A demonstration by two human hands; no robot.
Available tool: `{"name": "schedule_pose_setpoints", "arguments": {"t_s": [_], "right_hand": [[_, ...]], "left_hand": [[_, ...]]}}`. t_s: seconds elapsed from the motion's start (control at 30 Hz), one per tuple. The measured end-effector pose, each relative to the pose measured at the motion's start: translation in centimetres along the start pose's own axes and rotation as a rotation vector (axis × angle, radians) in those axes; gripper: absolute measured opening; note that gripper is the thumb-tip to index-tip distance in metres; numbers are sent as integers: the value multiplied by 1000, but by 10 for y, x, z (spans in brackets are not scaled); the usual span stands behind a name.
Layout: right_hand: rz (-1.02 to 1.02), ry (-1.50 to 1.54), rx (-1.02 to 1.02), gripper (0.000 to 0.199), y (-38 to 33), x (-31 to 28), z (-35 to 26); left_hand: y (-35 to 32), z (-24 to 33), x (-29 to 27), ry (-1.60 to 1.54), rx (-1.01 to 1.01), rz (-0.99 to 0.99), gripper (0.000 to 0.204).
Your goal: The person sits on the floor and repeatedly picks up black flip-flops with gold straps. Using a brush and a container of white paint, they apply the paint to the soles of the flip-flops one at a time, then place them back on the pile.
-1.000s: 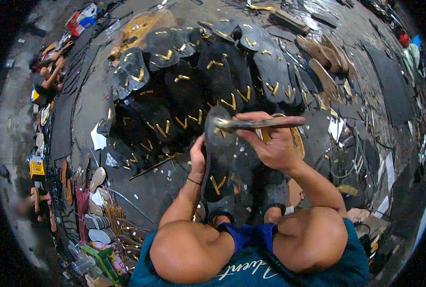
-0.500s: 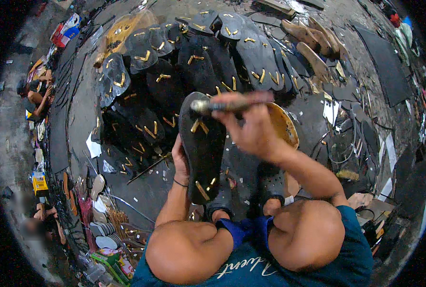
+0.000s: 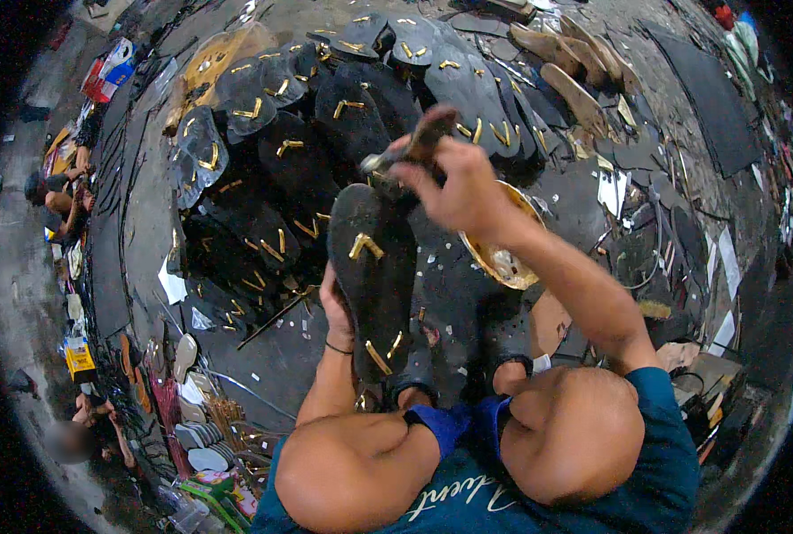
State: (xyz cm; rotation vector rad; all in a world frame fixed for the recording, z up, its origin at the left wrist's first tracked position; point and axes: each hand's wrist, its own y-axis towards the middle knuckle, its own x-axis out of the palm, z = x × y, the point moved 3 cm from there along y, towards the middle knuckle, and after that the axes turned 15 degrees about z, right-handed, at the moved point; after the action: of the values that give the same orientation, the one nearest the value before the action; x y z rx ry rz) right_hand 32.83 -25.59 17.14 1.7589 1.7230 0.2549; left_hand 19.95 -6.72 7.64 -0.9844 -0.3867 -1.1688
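Observation:
A black sandal sole (image 3: pixel 372 285) with gold strap ends showing on its face stands tilted in front of me. My left hand (image 3: pixel 335 303) grips it by its left edge, the fingers partly hidden behind it. Just above the sole's toe end, my right hand (image 3: pixel 454 182) is closed round a brush (image 3: pixel 432 133), its pale bristle end pointing left. The brush looks apart from the sole. Below my right hand sits a round yellowish container (image 3: pixel 507 270) with a stained inside, partly covered by the hand and forearm.
Many similar black soles (image 3: pixel 347 107) with gold strap ends lie heaped ahead. Wooden shoe lasts (image 3: pixel 574 96) rest at the far right, near a dark flat sheet (image 3: pixel 703 107). Scraps litter the floor. Two people (image 3: pixel 65 200) sit along the left side; pale sole pieces (image 3: pixel 205 445) lie lower left.
My right hand has lifted the brush off the sole's toe end and turned it, handle tilting upward. The sole stays in my left hand, nearly in place. More of the container shows.

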Motion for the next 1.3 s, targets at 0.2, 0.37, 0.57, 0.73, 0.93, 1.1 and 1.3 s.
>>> {"name": "schedule_pose_setpoints", "arguments": {"t_s": [0.2, 0.37, 0.57, 0.73, 0.93, 1.1, 1.3], "right_hand": [[-148, 212, 100, 26, -65, 14, -22], [-440, 458, 312, 25, -127, -2, -35], [-48, -499, 307, 20, -138, -93, 86], [97, -567, 236, 18, -97, -120, 34], [-909, -866, 673, 17, -125, -156, 7], [-215, 115, 466, 23, -53, -74, -43], [-225, 415, 29, 22, -52, 22, -36]], "left_hand": [[3, 28, 22, -354, -53, -354, 57], [21, 23, -48, 17, 179, 519, 58], [-90, -44, -117, 115, -191, 622, 55], [-133, -47, -143, 108, -310, 661, 52], [-70, -31, -114, 13, -373, 450, 48], [11, 7, -31, -57, -155, 35, 46], [5, 7, 47, -173, -145, -126, 48]]}}
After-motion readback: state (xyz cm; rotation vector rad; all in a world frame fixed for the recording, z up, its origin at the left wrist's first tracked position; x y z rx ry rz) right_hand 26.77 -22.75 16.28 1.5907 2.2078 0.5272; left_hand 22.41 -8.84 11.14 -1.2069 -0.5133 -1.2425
